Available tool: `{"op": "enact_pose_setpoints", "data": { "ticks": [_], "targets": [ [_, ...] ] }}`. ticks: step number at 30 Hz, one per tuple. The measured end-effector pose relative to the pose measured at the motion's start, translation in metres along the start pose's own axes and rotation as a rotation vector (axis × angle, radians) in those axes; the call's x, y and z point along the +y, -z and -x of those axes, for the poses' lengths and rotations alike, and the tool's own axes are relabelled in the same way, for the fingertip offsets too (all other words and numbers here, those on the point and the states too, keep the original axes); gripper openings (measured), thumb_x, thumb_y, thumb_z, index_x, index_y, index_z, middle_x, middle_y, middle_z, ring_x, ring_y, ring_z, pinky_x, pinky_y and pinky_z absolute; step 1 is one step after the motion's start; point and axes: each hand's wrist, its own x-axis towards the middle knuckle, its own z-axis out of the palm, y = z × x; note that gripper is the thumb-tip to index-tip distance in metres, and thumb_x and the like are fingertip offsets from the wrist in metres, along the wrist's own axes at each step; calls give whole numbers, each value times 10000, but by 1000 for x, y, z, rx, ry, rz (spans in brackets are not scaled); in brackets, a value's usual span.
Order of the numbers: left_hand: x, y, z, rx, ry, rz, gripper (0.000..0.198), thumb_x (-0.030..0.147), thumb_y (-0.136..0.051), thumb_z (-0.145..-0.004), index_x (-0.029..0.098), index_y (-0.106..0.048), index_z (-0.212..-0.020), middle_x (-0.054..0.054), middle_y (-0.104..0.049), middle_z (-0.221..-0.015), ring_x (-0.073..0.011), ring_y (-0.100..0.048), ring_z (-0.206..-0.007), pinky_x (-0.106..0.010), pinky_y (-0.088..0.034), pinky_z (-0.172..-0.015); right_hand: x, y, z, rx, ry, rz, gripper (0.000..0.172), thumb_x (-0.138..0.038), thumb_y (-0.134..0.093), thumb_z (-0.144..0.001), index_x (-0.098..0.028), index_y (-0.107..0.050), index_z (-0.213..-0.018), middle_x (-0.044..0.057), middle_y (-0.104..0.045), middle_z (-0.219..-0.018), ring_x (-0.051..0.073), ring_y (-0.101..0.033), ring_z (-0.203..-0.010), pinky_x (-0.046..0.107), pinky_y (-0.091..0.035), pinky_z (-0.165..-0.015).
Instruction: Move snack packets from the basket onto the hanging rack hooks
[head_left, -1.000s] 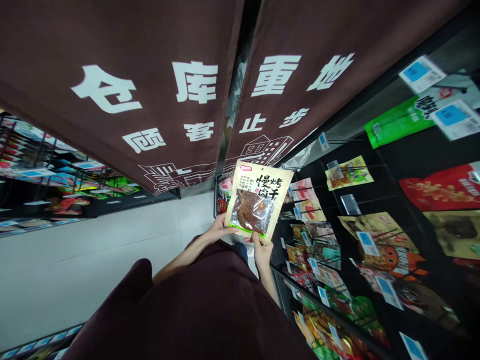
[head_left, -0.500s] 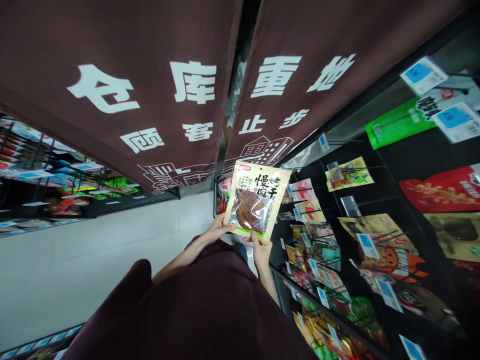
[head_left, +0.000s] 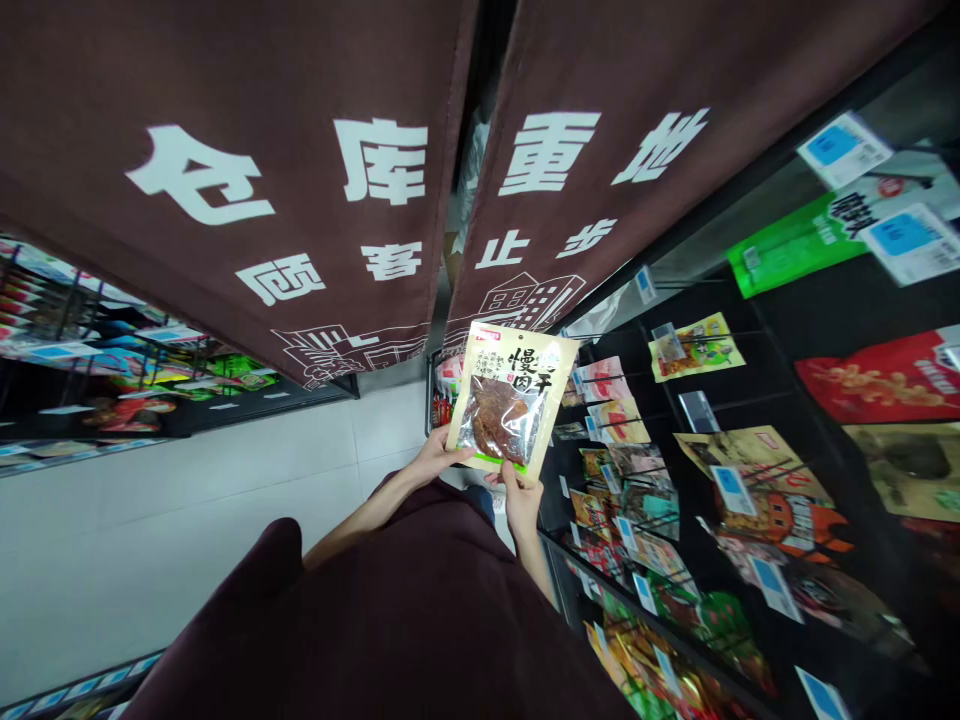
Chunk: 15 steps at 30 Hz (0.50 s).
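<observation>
I hold a beige snack pouch (head_left: 510, 400) upright in front of me, with dark dried meat showing through its clear window and black characters on the upper right. My left hand (head_left: 431, 462) grips its lower left corner, fingers curled round the edge. My right hand (head_left: 521, 500) pinches the bottom edge near the right corner, thumb on the front. The pouch is in the air, level with the hanging snack packets (head_left: 622, 420) on the black rack to my right.
A dark red door curtain (head_left: 315, 180) with white characters hangs ahead, split in the middle. The black peg rack (head_left: 757, 400) with hanging packets and blue price tags fills the right side. Another stocked shelf (head_left: 112, 380) stands at left across a pale tiled floor (head_left: 187, 500).
The pouch has shifted slightly to the left and turned a little, both hands keeping their grip. The view has barely moved.
</observation>
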Motion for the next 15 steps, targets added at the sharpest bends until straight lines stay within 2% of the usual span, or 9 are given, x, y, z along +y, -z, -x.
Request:
{"op": "enact_pose_setpoints", "data": {
  "ticks": [15],
  "targets": [
    [-14,6,7,-5,-10,1,482,351,-848,-671,100,-628,-1019,-59,-674,-901,-178,-613,-787,-259,-488,-710,4,1,8,0,2,-15,419,-475,-646,-833,-151,-709,-576,44,-678,-559,157,-623,-536,267,-517,-628]
  ]
}}
